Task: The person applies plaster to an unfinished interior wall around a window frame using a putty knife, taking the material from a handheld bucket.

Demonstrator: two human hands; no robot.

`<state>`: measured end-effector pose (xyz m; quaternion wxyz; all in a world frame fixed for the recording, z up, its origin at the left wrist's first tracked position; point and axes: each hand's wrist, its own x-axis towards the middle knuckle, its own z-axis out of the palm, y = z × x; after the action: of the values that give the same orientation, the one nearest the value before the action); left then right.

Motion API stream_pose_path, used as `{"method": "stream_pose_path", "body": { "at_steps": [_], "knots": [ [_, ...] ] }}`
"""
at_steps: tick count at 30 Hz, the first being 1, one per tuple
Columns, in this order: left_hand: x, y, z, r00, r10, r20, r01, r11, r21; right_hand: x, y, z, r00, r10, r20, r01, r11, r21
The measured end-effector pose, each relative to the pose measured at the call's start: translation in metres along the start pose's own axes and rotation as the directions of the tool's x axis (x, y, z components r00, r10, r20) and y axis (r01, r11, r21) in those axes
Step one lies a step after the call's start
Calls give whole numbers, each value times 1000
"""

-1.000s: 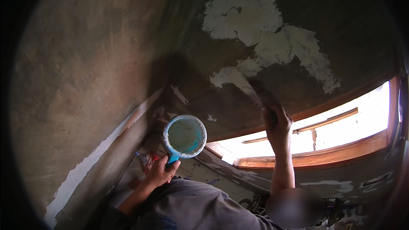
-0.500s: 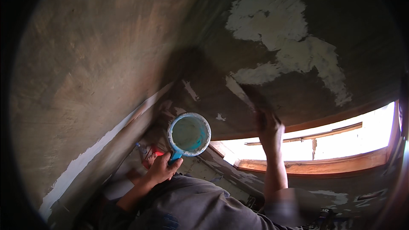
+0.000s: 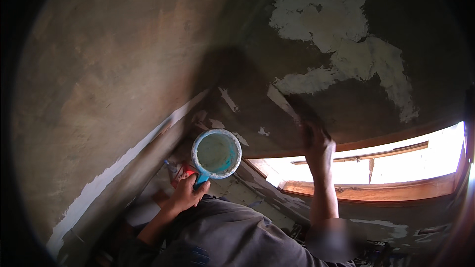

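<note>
My left hand [image 3: 188,193] is closed round the handle of a light-blue dipper [image 3: 202,180]. Its round rim is crusted with white, and a pale grey-green paste with a turquoise streak shows inside. Up at the dark wall [image 3: 247,118], my right hand [image 3: 316,143] is closed on what looks like a putty knife [image 3: 284,103]. The pale blade slants up and left from the fingers, close to or touching the wall. Its handle is hidden in the hand. Just above and right of the blade tip spreads an irregular patch of pale putty [image 3: 321,24].
A window opening with a wooden frame [image 3: 368,190] lies right of and behind my right forearm. On the left rises a brownish wall [image 3: 114,69], edged below by a white strip [image 3: 106,170]. A red item [image 3: 184,172] lies low behind my left hand.
The view has shifted a little, so the wall patches and my right hand with the knife appear slightly farther right. The dipper appears slightly farther left. Both hands keep their hold.
</note>
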<state>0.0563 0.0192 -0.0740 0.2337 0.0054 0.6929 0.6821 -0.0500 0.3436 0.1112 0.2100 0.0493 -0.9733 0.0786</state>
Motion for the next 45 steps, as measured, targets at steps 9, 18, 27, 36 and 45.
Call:
{"method": "stream_pose_path", "body": {
  "at_steps": [9,18,27,36,45],
  "knots": [
    [0,2,6,999,39,-20,-38,998,50,-16,0,-59,1000,17,2,-17,999,42],
    [0,14,8,1000,26,8,-27,998,55,3,10,-35,998,7,-65,-10,999,-43],
    [3,1,14,999,42,-16,-41,997,65,8,-18,-50,990,-135,27,135,991,19],
    [10,4,17,998,60,29,-62,996,68,32,-10,-66,975,-190,-118,168,970,-177],
    [7,5,16,997,75,16,-75,997,33,16,-18,-123,995,-79,-63,81,996,37]
  ]
}}
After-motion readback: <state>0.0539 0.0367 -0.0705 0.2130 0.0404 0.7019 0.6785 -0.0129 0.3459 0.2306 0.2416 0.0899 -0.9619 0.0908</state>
